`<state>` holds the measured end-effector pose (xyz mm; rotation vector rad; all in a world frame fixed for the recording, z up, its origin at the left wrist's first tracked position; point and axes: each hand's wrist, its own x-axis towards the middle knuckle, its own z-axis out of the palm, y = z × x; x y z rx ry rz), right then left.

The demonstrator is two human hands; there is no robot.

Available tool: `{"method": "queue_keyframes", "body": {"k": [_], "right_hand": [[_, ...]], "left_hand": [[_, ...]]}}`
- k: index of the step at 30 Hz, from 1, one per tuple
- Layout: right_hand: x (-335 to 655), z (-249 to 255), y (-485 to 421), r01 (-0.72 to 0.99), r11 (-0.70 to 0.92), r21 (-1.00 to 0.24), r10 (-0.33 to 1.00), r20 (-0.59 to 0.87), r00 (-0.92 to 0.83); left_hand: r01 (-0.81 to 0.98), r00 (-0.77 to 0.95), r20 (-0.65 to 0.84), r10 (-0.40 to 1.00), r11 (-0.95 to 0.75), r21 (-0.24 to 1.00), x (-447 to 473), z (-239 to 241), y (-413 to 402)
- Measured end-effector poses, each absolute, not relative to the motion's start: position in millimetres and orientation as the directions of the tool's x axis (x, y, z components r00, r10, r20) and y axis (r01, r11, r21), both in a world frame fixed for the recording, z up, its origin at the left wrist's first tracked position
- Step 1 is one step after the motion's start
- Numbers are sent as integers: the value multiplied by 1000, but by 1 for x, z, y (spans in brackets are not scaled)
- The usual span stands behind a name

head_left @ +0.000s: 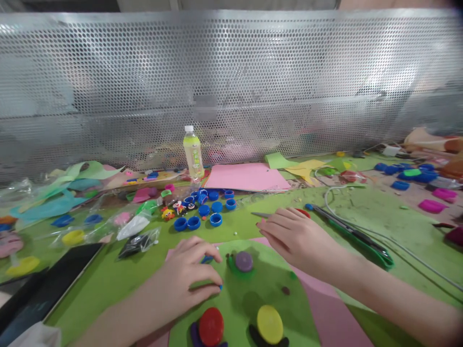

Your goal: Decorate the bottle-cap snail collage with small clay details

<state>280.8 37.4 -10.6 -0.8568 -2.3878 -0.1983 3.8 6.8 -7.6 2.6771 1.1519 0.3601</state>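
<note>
My left hand [193,272] is over the left of a green clay sheet on pink paper. Its thumb and a finger pinch a small bit of blue clay [220,287]; another blue piece [207,259] shows under the bent index finger. My right hand [296,241] reaches across the sheet's upper right edge, fingers stretched out, covering part of the scissors [259,214]. Nothing shows in its grasp. On the green sheet [267,284] sit a purple disc [243,261] with green clay around it, a red disc [211,326] on purple clay and a yellow disc [269,324] on black clay.
Several blue caps [216,220] and small figures [179,207] lie beyond my left hand. A drink bottle [193,154] stands by pink paper sheets [246,177]. A green-handled tool [350,236] and white cable [398,246] lie right, a phone [54,279] left. A perforated metal panel [231,82] rises behind.
</note>
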Motion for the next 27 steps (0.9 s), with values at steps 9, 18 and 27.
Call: {"method": "queue_keyframes", "body": {"k": [9,18,27], "right_hand": [[247,-13,-2,339,894,-294,438,738,-514],[247,-16,-14,277,920,-278,383,790,-479],[250,-15,-11,324,908,-266,399,787,-471]], "left_hand": [[357,368,134,920,-272,894,29,10,-10],[60,349,43,936,-69,996,46,11,-17],[136,251,31,967,-67,988,49,12,-21]]}}
